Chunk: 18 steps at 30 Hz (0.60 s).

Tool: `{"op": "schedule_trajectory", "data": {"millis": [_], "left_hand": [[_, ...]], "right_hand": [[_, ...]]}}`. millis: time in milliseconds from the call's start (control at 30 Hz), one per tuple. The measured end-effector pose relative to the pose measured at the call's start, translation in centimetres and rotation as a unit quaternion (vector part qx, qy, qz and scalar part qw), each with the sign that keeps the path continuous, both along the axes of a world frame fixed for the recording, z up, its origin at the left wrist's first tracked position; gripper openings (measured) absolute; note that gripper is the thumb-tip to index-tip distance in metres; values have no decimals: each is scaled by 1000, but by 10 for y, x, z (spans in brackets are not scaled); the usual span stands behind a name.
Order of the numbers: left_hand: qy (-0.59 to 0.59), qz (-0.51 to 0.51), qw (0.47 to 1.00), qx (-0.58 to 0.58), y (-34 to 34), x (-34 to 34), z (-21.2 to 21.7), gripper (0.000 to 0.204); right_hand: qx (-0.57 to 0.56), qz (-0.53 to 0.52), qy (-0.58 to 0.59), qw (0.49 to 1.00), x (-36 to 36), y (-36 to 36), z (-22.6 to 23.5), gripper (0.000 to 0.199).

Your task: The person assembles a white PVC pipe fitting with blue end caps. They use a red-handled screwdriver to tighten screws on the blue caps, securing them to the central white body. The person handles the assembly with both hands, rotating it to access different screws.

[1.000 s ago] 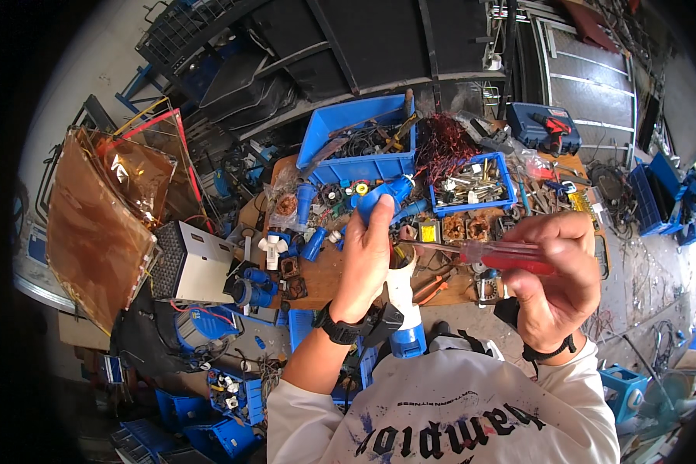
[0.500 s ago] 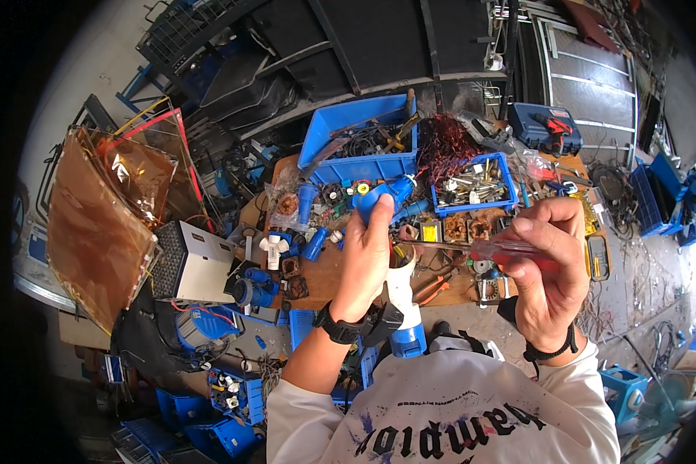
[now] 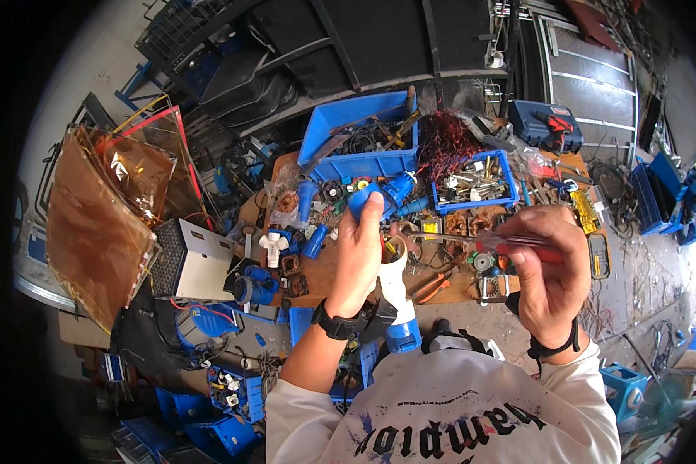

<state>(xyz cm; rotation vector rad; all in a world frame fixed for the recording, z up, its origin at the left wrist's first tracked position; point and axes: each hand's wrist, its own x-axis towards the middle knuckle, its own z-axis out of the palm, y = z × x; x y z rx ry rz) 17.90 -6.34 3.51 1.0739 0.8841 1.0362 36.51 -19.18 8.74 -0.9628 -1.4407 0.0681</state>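
My left hand (image 3: 354, 259) is closed, its thumb on a blue plastic part with a rounded end (image 3: 362, 199). Beside its palm stands a white tube (image 3: 394, 282) with an open upper end and a blue lower end (image 3: 403, 337). Bits of coloured wire seem to show in that opening. My right hand (image 3: 553, 271) grips a screwdriver (image 3: 518, 246) by its clear red handle. The shaft points left, its tip close to the tube's mouth; whether it touches anything I cannot tell. Another blue fitting (image 3: 399, 189) is just behind the left fingers.
On the wooden table (image 3: 325, 282) are a large blue bin (image 3: 363, 166) of cables and tools, a blue tray (image 3: 478, 205) of metal parts, red wire (image 3: 446, 147), orange-handled pliers (image 3: 431, 288) and a white fitting (image 3: 274, 247). A blue tool case (image 3: 545, 127) is at the back right.
My left hand has shifted slightly left and down with the blue part, which has turned. The white tube has moved slightly left. The screwdriver's handle has tilted a little lower.
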Motion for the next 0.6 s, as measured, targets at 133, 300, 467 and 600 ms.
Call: {"op": "schedule_trajectory", "data": {"millis": [133, 300, 467, 600], "left_hand": [[9, -2, 999, -36, 15, -10, -14, 45], [46, 20, 999, -12, 18, -26, -23, 42], [27, -29, 999, -23, 21, -45, -26, 42], [16, -44, 999, -22, 22, -52, -24, 43]], "right_hand": [[-23, 8, 28, 999, 7, -1, -15, 26], [-90, 12, 151, 984, 11, -11, -31, 33], [-104, 44, 261, 959, 11, -8, -38, 40], [-104, 62, 251, 960, -4, -7, -43, 35]]}}
